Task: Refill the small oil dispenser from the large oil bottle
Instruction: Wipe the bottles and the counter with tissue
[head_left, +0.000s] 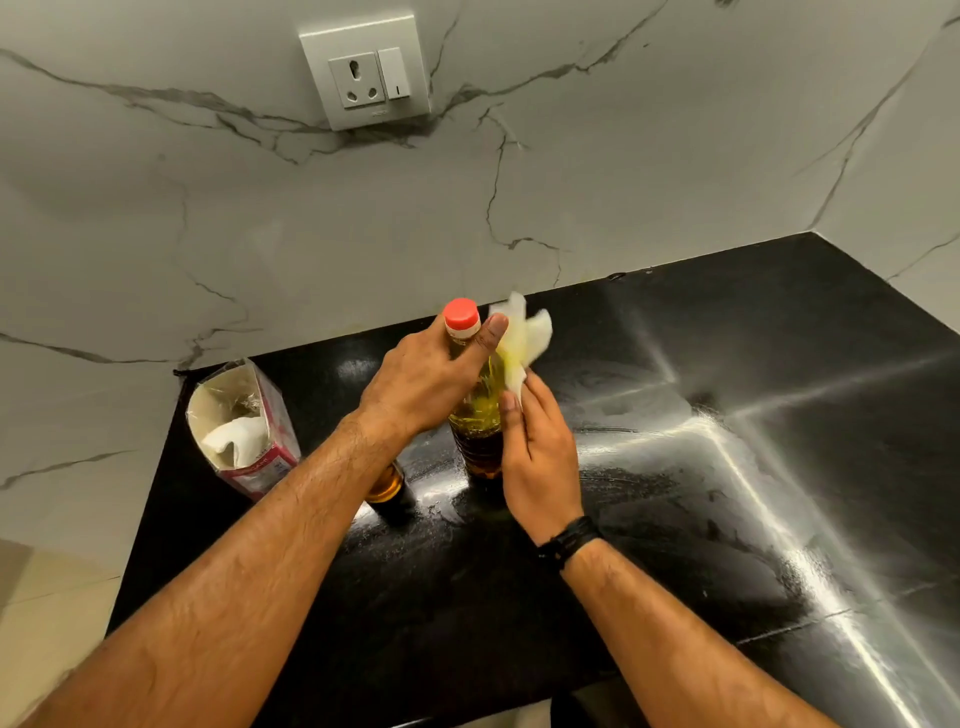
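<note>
Tall clear plastic oil bottle, red cap (475, 410) standing table (675, 519) centre | left hand (426, 379) gripping neck, steadying | right hand (537, 447) pinching white tissue (519, 338) at 3 o'clock, likely wiping drips | small amber dispenser (387, 486) at 7 o'clock, partly hidden

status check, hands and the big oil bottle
Left hand grips large oil bottle neck, red cap on. Right hand holds tissue against bottle. Small dispenser mostly hidden behind left forearm.

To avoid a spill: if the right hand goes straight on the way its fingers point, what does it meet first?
Probably the large oil bottle: the right hand holds a tissue against its side, fingers pointing up and away. Depth is unclear.
</note>
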